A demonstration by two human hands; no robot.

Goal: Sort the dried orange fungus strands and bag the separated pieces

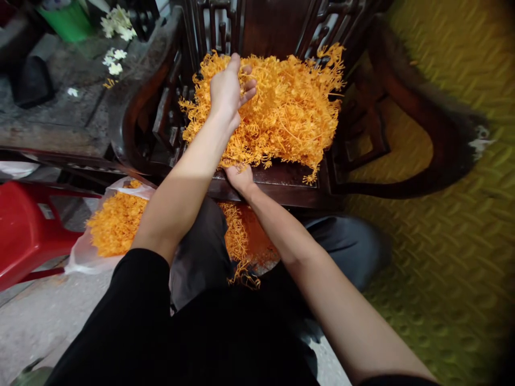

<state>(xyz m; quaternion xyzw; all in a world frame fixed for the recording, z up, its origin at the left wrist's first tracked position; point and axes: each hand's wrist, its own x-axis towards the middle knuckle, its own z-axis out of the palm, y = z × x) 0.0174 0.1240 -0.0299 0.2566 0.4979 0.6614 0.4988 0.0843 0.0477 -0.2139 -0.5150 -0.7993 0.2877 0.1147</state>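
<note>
A thick heap of orange, stringy, curly-ended sprigs (289, 107) lies on the seat of a dark carved wooden chair (281, 185). I cannot make out what kind of sprigs they are. My left hand (228, 91) is over the left part of the heap, thumb raised and fingers apart, with the fingertips close against the strands. At the heap's front edge, my right hand (240, 177) reaches in under the overhanging strands. Its fingers are hidden there, so its grip does not show.
On the left, a white plastic bag (82, 257) holds more orange sprigs beside a red plastic stool (24, 230). More orange strands (236, 230) hang between my knees. A dark table (52, 126) carries white flowers (118, 24) and a green container (68, 20). Yellow textured sheeting (442, 241) lies right.
</note>
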